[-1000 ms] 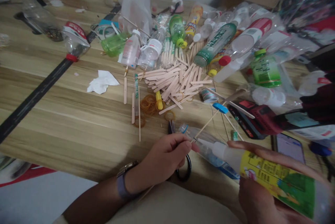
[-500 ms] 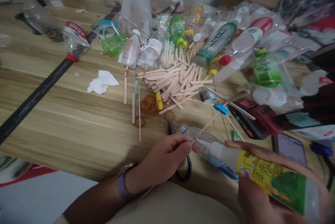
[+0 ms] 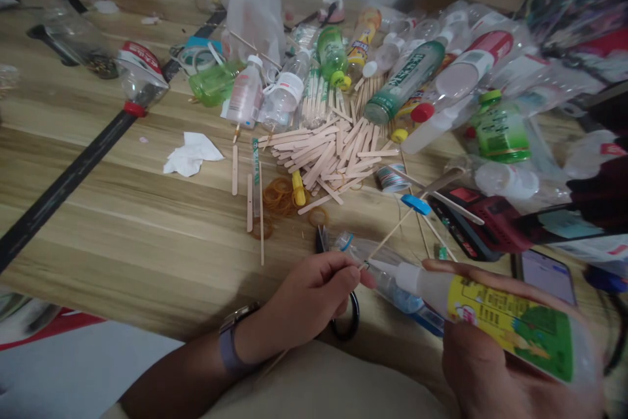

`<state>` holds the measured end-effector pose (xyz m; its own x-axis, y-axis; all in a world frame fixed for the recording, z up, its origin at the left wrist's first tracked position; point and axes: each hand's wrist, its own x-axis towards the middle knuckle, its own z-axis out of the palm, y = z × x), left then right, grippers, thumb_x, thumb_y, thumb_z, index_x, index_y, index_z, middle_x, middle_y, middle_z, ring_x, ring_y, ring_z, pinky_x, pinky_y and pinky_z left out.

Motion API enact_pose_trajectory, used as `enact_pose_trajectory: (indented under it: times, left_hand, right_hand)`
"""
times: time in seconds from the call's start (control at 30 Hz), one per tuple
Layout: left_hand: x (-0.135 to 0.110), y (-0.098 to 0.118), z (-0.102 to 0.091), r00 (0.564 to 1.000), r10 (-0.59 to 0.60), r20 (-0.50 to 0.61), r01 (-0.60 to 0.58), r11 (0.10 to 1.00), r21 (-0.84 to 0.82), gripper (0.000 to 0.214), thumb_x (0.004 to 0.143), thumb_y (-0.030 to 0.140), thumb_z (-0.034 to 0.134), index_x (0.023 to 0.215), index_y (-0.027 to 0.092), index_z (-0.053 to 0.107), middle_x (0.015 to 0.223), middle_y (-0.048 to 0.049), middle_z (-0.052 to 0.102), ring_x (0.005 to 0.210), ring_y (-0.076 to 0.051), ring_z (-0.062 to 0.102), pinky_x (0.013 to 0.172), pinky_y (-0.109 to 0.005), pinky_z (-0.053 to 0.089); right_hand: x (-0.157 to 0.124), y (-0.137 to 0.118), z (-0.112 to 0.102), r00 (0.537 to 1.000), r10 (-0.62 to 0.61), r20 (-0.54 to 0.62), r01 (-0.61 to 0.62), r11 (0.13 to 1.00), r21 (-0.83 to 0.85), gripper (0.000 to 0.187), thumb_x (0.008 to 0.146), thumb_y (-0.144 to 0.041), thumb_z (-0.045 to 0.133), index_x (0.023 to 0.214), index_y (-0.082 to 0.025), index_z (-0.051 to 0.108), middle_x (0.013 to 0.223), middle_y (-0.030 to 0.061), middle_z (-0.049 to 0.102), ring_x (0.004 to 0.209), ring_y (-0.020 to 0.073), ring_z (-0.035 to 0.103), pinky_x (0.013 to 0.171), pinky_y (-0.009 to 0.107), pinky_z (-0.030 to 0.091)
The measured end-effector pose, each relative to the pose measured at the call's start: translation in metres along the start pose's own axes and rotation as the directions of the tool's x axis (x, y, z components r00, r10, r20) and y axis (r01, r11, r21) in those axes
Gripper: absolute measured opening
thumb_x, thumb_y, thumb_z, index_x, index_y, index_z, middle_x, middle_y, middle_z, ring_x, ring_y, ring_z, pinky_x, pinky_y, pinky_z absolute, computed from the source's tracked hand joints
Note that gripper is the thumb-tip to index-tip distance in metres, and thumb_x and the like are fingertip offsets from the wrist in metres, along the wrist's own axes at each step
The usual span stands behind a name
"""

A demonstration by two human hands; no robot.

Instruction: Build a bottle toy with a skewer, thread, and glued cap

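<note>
My left hand [image 3: 318, 291] is closed in a pinch on a thin wooden skewer [image 3: 390, 234]. A blue bottle cap [image 3: 415, 204] sits on the skewer's far end, with flat wooden sticks [image 3: 451, 200] fixed around it like blades. My right hand [image 3: 483, 367] is wrapped round a glue bottle [image 3: 510, 327] with a yellow and green label. The bottle lies tilted, its narrow white nozzle at the skewer just beyond my left fingertips, by a small dark green ring. Beneath my hands are a clear plastic bottle [image 3: 409, 301] and black-handled scissors [image 3: 352, 318], both partly hidden.
Loose wooden sticks [image 3: 318, 151] are heaped mid-table, with rubber bands [image 3: 280, 197] in front. Several plastic bottles [image 3: 407, 82] crowd the back. At right are a red-black power tool [image 3: 495, 216] and a phone [image 3: 547, 275]. A black strip [image 3: 73, 180] crosses the left side.
The glue bottle and my right hand have shifted very slightly, the bottle's body edging right. My left hand and the skewer stay almost where they were.
</note>
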<state>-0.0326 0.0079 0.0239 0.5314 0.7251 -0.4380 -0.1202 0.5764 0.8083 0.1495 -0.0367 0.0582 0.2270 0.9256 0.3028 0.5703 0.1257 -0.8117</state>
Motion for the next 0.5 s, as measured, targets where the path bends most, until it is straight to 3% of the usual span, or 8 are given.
enact_pose_trajectory:
  times: [0.2,0.33,0.5]
  left_hand:
    - [-0.0010,0.0012,-0.0004,1.000,0.001,0.014,-0.001,1.000,-0.001,0.030,0.089,0.045,0.052,0.087,0.016,0.062,0.049,0.0102,0.036,0.045,-0.007,0.028,0.043,-0.022,0.020]
    - [-0.0012,0.0007,-0.0002,1.000,-0.001,0.016,0.001,1.000,-0.003,0.031,0.089,0.046,0.053,0.088,0.016,0.062,0.049,0.0102,0.036,0.045,-0.008,0.028,0.043,-0.022,0.019]
    - [0.0005,-0.0007,-0.0009,1.000,-0.002,-0.003,0.002,1.000,-0.027,0.034,0.087,0.049,0.054,0.086,0.017,0.062,0.048,0.0109,0.033,0.045,-0.008,0.028,0.043,-0.022,0.018]
  right_hand:
    - [0.0038,0.0014,-0.0008,0.997,-0.069,0.030,0.070,0.996,-0.047,0.021,0.089,-0.043,0.068,0.100,-0.027,0.060,0.102,0.0105,0.077,0.092,0.0324,0.075,0.080,0.048,0.061]
    - [0.0085,-0.0012,-0.0036,0.989,-0.122,0.085,0.128,0.990,-0.062,0.022,0.089,-0.040,0.070,0.103,-0.026,0.059,0.100,0.0103,0.078,0.087,0.0317,0.076,0.074,0.046,0.062]
    - [0.0100,-0.0068,0.0039,0.993,-0.109,-0.035,0.109,0.994,0.000,0.031,0.080,-0.047,0.078,0.092,-0.024,0.062,0.088,0.0101,0.076,0.076,0.0316,0.075,0.059,0.041,0.060]
